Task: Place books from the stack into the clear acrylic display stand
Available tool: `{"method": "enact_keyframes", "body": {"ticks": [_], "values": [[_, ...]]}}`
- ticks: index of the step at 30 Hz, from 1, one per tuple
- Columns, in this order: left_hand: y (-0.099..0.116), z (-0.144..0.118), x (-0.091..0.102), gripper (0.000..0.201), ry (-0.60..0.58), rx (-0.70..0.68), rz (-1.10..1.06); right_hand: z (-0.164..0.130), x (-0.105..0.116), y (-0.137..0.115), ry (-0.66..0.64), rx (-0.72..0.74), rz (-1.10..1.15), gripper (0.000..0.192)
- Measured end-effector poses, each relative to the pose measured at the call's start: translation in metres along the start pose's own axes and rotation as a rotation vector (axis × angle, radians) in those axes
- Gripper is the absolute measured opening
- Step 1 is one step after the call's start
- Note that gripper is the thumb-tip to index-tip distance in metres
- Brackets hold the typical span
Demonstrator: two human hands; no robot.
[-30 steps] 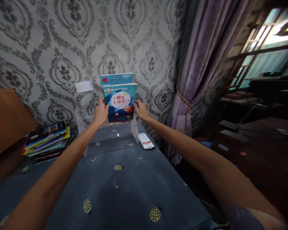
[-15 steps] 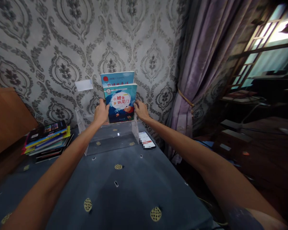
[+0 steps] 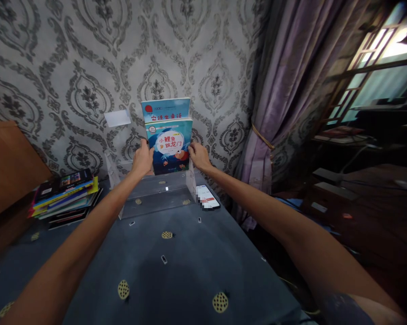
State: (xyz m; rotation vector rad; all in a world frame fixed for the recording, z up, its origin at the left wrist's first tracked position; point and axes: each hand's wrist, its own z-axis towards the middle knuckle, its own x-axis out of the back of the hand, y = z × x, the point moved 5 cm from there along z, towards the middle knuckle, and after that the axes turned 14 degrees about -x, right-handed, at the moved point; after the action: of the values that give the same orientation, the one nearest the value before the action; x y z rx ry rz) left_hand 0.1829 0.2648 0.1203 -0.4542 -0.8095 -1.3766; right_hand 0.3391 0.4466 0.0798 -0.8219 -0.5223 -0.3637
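Note:
Between my two hands stands a blue picture book [image 3: 171, 146] with red lettering on a pale oval. My left hand [image 3: 143, 158] is closed on its left edge, and my right hand [image 3: 199, 156] grips its right edge. A second, lighter blue book [image 3: 168, 108] rises behind it, its lower part hidden. Both books are upright at a clear acrylic stepped stand [image 3: 156, 206] on the table. Whether the front book's bottom edge touches the stand's tier, I cannot tell.
A pile of books [image 3: 66, 196] lies on the table's left side. Right of the stand lies a phone [image 3: 208, 197] with its screen lit. Patterned wallpaper [image 3: 88, 90] is close behind, and a purple curtain [image 3: 257, 153] hangs at the right. Pineapple-print cloth [image 3: 190, 271] covers the table.
The front book has shifted very slightly left and more of the rear book's title shows above it. Both hands keep their grip.

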Motion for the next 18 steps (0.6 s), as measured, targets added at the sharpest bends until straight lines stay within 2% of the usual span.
{"method": "enact_keyframes", "body": {"ticks": [9,15,18], "values": [[0.0029,0.0038,0.0022,0.036,-0.054,-0.008,0.066,-0.0027,0.0012,-0.0048,-0.003,-0.048,0.022,0.023],[0.0029,0.0046,0.0048,0.033,-0.094,-0.006,0.129,-0.0065,0.0046,-0.0022,0.054,-0.103,0.067,0.024],[0.0034,0.0043,0.0042,0.031,-0.103,-0.008,0.147,-0.0056,0.0062,-0.0041,0.077,-0.085,0.102,0.029]]}}
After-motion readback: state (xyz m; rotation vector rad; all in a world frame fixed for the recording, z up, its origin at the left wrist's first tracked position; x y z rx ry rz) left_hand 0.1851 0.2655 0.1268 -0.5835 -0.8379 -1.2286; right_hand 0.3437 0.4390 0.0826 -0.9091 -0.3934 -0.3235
